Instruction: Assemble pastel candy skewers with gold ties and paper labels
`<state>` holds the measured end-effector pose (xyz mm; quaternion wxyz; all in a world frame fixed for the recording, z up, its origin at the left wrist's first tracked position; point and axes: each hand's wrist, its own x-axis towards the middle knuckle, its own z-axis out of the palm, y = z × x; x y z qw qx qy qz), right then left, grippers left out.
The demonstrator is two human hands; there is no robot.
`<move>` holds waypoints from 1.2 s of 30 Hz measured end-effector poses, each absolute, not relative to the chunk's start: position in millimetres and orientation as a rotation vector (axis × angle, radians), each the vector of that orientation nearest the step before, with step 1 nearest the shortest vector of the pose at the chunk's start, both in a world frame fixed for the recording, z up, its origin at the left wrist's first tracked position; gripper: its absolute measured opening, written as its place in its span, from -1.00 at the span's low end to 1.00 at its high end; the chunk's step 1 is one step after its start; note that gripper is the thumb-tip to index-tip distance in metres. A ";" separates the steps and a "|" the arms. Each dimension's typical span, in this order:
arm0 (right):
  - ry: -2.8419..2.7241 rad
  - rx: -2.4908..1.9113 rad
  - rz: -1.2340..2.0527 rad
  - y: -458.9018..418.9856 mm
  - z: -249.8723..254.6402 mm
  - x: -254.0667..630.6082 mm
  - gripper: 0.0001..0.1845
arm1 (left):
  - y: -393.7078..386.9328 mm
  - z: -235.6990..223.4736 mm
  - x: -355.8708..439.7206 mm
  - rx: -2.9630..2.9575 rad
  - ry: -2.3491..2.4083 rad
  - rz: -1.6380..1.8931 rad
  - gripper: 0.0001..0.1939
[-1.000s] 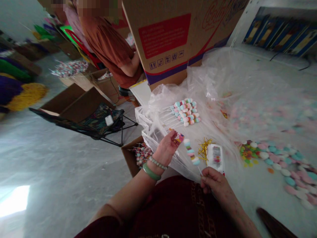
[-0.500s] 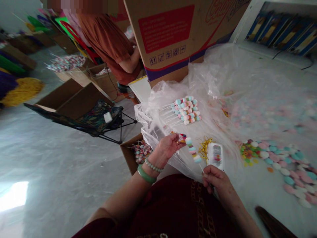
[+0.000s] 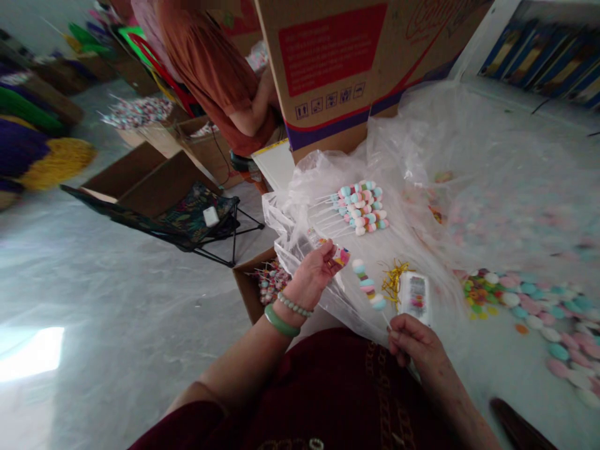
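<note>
My left hand (image 3: 315,275) is shut on a small printed pink wrapper (image 3: 340,255), which rests on a clear plastic sheet (image 3: 328,181). My right hand (image 3: 413,342) pinches the thin stick of a candy skewer (image 3: 368,289) threaded with pastel pink, blue and white sweets. The skewer's tip points up toward the wrapper, a short gap apart. Beyond my hands lies a bunch of finished skewers (image 3: 360,208) side by side. Gold twist ties (image 3: 394,281) and a white printed packet (image 3: 415,298) sit just above my right hand.
A box of wrapped lollipops (image 3: 268,284) sits left of my left hand. Loose pastel candies (image 3: 553,328) cover the floor at right. A tall cardboard carton (image 3: 328,69) stands ahead, with a person in an orange top (image 3: 210,81) beyond it, near a folding stool (image 3: 187,219).
My head view has drifted slightly, shifting the scene. Both hands stay in nearly the same place, still holding the wrapper and the skewer.
</note>
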<state>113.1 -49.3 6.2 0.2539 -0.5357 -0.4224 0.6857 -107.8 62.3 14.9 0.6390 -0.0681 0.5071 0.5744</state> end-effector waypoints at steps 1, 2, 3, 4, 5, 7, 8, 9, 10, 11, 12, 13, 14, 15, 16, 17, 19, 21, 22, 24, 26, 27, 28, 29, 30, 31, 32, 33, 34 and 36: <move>-1.180 -1.466 1.849 -48.5 8.1 112.5 -0.82 | 63.0 15.1 -108.1 -0.167 1.158 1.287 -0.87; -1.207 -1.476 1.838 -47.6 10.0 111.9 -0.82 | 63.5 15.0 -108.2 -0.174 1.159 1.260 -0.86; -1.228 -1.487 1.829 -46.7 11.7 111.1 -0.83 | 63.9 14.6 -108.2 -0.177 1.163 1.236 -0.86; -1.243 -1.496 1.823 -45.9 12.8 110.5 -0.83 | 64.0 14.1 -108.1 -0.174 1.166 1.215 -0.87; -1.253 -1.505 1.818 -45.0 13.4 110.0 -0.83 | 63.9 13.5 -107.9 -0.168 1.169 1.201 -0.88; -1.261 -1.522 1.818 -43.7 12.7 110.0 -0.84 | 63.2 12.7 -107.4 -0.155 1.168 1.177 -0.90; -1.261 -1.530 1.820 -43.1 11.4 110.6 -0.84 | 62.6 12.5 -107.2 -0.151 1.168 1.161 -0.91; -1.263 -1.536 1.825 -42.7 9.7 111.6 -0.84 | 62.0 12.3 -107.1 -0.149 1.169 1.145 -0.92; -1.270 -1.546 1.825 -42.2 7.9 112.9 -0.85 | 61.3 12.1 -107.1 -0.146 1.172 1.129 -0.92; -1.296 -1.562 1.810 -41.9 6.2 114.4 -0.86 | 60.7 11.7 -107.2 -0.137 1.177 1.117 -0.92; -1.348 -1.589 1.772 -41.7 4.7 116.0 -0.86 | 60.1 11.0 -107.2 -0.118 1.182 1.114 -0.93; -1.422 -1.628 1.706 -41.6 3.7 117.5 -0.87 | 59.6 10.2 -107.0 -0.090 1.187 1.122 -0.93; -1.509 -1.673 1.620 -41.6 3.1 118.8 -0.87 | 59.1 9.1 -106.5 -0.053 1.188 1.140 -0.93; -1.597 -1.716 1.520 -42.0 3.0 119.6 -0.87 | 58.7 7.9 -105.7 -0.012 1.186 1.167 -0.93; -1.679 -1.752 1.420 -42.5 3.1 120.0 -0.86 | 58.2 6.7 -104.4 0.031 1.182 1.200 -0.93; -1.750 -1.776 1.333 -43.4 3.4 119.9 -0.86 | 57.8 5.6 -102.8 0.070 1.175 1.239 -0.94; -1.862 -1.792 1.201 -45.6 4.0 118.3 -0.86 | 57.1 4.0 -98.8 0.126 1.163 1.306 -0.92; -1.949 -1.787 1.115 -47.7 4.0 116.4 -0.85 | 56.5 3.1 -95.0 0.144 1.160 1.341 -0.91; -1.976 -1.787 1.093 -48.4 3.7 115.7 -0.85 | 56.2 2.7 -93.7 0.149 1.162 1.345 -0.91; -1.989 -1.800 1.078 -48.7 2.4 115.7 -0.84 | 55.3 1.8 -92.4 0.184 1.179 1.318 -0.90; -1.946 -1.822 1.105 -47.6 0.3 117.2 -0.86 | 54.2 0.9 -92.9 0.262 1.187 1.240 -0.88; -1.903 -1.833 1.142 -46.7 -1.0 118.2 -0.87 | 53.6 0.3 -93.5 0.302 1.184 1.187 -0.88; -1.846 -1.842 1.195 -45.7 -2.2 119.2 -0.87 | 53.1 -0.5 -94.3 0.333 1.180 1.136 -0.88; -1.779 -1.844 1.260 -44.8 -3.4 119.9 -0.87 | 52.7 -1.5 -95.1 0.348 1.172 1.099 -0.88; -1.703 -1.839 1.331 -44.0 -4.2 120.1 -0.87 | 52.4 -2.8 -95.8 0.345 1.164 1.082 -0.88; -1.621 -1.830 1.402 -43.3 -4.6 119.9 -0.86 | 52.1 -4.4 -96.4 0.327 1.157 1.085 -0.88; -1.537 -1.811 1.469 -42.7 -4.4 119.1 -0.85 | 51.8 -6.3 -96.8 0.294 1.148 1.101 -0.88; -1.461 -1.784 1.529 -42.2 -3.8 117.9 -0.84 | 51.4 -8.3 -97.0 0.254 1.136 1.123 -0.88; -1.394 -1.751 1.581 -41.7 -2.8 116.3 -0.83 | 50.8 -10.3 -96.7 0.212 1.120 1.143 -0.87; -1.292 -1.693 1.654 -40.6 -0.6 112.5 -0.82 | 48.6 -13.4 -94.9 0.161 1.084 1.168 -0.88</move>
